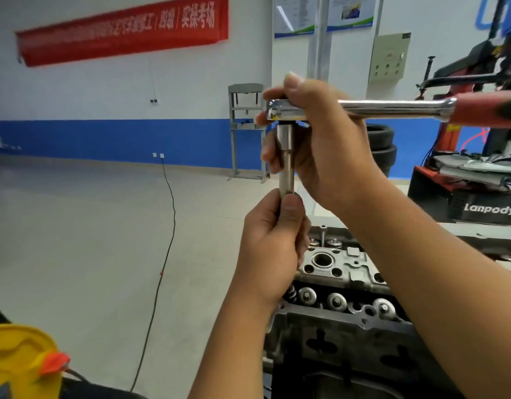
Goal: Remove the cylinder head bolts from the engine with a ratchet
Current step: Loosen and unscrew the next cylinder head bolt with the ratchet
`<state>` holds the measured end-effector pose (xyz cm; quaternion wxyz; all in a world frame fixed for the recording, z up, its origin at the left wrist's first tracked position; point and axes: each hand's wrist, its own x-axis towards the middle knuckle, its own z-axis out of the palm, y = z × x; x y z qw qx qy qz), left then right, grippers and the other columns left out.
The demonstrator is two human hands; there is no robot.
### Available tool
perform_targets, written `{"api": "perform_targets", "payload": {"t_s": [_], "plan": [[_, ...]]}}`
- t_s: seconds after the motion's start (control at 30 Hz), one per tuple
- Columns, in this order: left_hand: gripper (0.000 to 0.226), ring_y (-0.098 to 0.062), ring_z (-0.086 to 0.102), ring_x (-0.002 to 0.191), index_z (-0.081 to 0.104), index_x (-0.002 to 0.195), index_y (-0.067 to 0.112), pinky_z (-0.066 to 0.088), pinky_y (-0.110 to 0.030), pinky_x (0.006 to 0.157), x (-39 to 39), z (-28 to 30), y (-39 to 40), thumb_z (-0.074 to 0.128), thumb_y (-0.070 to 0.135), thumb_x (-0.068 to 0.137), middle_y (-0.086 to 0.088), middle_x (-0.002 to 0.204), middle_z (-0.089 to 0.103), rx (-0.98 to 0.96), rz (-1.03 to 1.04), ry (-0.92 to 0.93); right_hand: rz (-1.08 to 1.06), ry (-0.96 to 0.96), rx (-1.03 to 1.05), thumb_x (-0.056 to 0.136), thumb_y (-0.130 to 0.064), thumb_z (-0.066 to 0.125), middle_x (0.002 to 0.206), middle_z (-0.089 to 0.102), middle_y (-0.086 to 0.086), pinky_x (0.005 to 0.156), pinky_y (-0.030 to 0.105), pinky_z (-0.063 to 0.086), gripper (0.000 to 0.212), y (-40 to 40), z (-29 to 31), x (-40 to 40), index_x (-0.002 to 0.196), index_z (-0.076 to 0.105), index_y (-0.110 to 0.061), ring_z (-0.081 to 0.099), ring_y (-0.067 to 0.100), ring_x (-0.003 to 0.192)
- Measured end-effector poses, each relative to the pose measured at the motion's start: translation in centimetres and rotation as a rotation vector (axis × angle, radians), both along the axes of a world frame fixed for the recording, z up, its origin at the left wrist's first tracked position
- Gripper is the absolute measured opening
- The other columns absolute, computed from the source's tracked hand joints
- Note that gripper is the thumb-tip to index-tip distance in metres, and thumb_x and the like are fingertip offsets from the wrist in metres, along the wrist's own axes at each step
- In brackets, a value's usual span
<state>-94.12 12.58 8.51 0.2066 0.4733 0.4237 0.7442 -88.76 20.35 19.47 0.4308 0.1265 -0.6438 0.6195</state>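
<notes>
Workshop floor (90, 226) behind. Right hand (329, 151) grips ratchet (392, 108) head; left hand (273, 243) below pinches socket (286, 156), above engine (343, 283).

ratchet (392, 108): shiny chrome shaft, red and black grip | socket (286, 156): dull silver | engine (349, 283): grey metal, dark recesses | banner (121, 30): red, pale lettering | wall (104, 136): white over blue band | container (18, 361): yellow, orange cap

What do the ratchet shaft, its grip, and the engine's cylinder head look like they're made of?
Ratchet shaft: likely chrome-plated steel, mirror-bright with reflections. Grip: matte red with a black patch, probably rubber or plastic. Cylinder head: dull grey, slightly rough metal, seemingly cast aluminium.
</notes>
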Motion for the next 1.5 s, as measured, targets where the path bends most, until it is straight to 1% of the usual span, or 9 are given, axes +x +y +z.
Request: {"api": "perform_targets", "payload": {"t_s": [0.2,0.4,0.47,0.7,0.93,1.13,1.27,1.4,1.5], "plan": [[0.027,-0.016,0.043,0.056,0.067,0.084,0.024,0.033,-0.025,0.051,-0.4,-0.3,-1.2,0.052,0.040,0.100,-0.002,0.069,0.056,0.005,-0.177,-0.060,0.577,-0.181,-0.304,0.087,-0.037,0.049,0.079,0.066,0.005,0.043,0.012,0.030,0.025,0.5,0.4,0.3,0.084,0.064,-0.017,0.044,0.013,0.037],[0.027,-0.018,0.044,0.056,0.065,0.082,0.025,0.032,-0.026,0.046,-0.2,-0.6,-0.6,0.052,0.041,0.099,-0.004,0.070,0.057,0.029,-0.084,-0.058,-0.132,0.065,-0.073,0.096,-0.038,0.059,0.075,0.064,0.015,0.044,0.030,0.043,0.030,-1.0,-1.0,-0.2,0.093,0.063,-0.008,0.054,0.027,0.042],[0.027,-0.017,0.045,0.056,0.065,0.087,0.024,0.032,-0.027,0.047,-0.3,-0.7,-0.5,0.053,0.045,0.099,-0.003,0.072,0.058,0.045,-0.090,-0.058,-0.192,0.094,-0.025,0.094,-0.036,0.059,0.074,0.065,0.015,0.045,0.032,0.045,0.029,-1.1,-0.9,-0.5,0.090,0.062,-0.007,0.056,0.029,0.043],[0.025,-0.018,0.047,0.061,0.069,0.085,0.023,0.035,-0.025,0.050,-0.4,-1.1,-0.8,0.063,0.046,0.093,-0.006,0.073,0.059,0.060,-0.153,-0.016,0.588,-0.128,-0.311,0.089,-0.043,0.046,0.069,0.067,0.010,0.040,0.012,0.030,0.039,-0.1,0.2,0.3,0.081,0.070,-0.013,0.043,0.015,0.030],[0.029,-0.017,0.047,0.056,0.067,0.089,0.021,0.034,-0.029,0.048,-0.6,-1.3,-0.4,0.060,0.049,0.092,-0.006,0.074,0.059,0.070,-0.088,-0.021,-0.100,0.051,0.001,0.099,-0.032,0.056,0.081,0.068,0.020,0.047,0.033,0.049,0.027,-0.7,-0.5,0.4,0.094,0.063,-0.006,0.060,0.030,0.045],[0.022,-0.019,0.044,0.058,0.067,0.092,0.023,0.035,-0.027,0.051,-0.5,-1.4,-0.5,0.054,0.039,0.101,-0.008,0.081,0.061,0.084,-0.143,-0.049,0.042,-0.024,-0.111,0.104,-0.040,0.053,0.093,0.068,0.019,0.048,0.027,0.040,0.024,-1.6,-0.6,0.3,0.111,0.057,-0.017,0.050,0.023,0.047],[0.023,-0.022,0.043,0.056,0.066,0.093,0.017,0.032,-0.028,0.049,-0.4,-0.9,-0.5,0.051,0.032,0.101,-0.011,0.079,0.059,0.096,-0.113,-0.062,0.037,0.000,-0.085,0.108,-0.045,0.039,0.107,0.068,0.018,0.049,0.032,0.047,0.036,-1.7,-0.3,0.8,0.098,0.053,-0.013,0.056,0.026,0.051],[0.022,-0.023,0.043,0.056,0.068,0.094,0.019,0.033,-0.029,0.050,-0.4,-1.0,-0.7,0.050,0.030,0.102,-0.011,0.077,0.057,0.093,-0.098,-0.066,-0.086,0.039,-0.043,0.090,-0.058,0.050,0.100,0.071,0.020,0.052,0.039,0.056,0.053,-2.9,0.0,0.8,0.090,0.057,-0.006,0.066,0.029,0.055],[0.021,-0.022,0.045,0.057,0.067,0.095,0.018,0.036,-0.030,0.051,-0.3,-1.1,-0.7,0.051,0.031,0.101,-0.011,0.078,0.057,0.090,-0.084,-0.056,-0.089,0.022,-0.164,0.105,-0.050,0.044,0.098,0.075,0.019,0.057,0.038,0.058,0.051,-3.5,0.1,0.9,0.089,0.060,-0.005,0.069,0.027,0.061]]}}
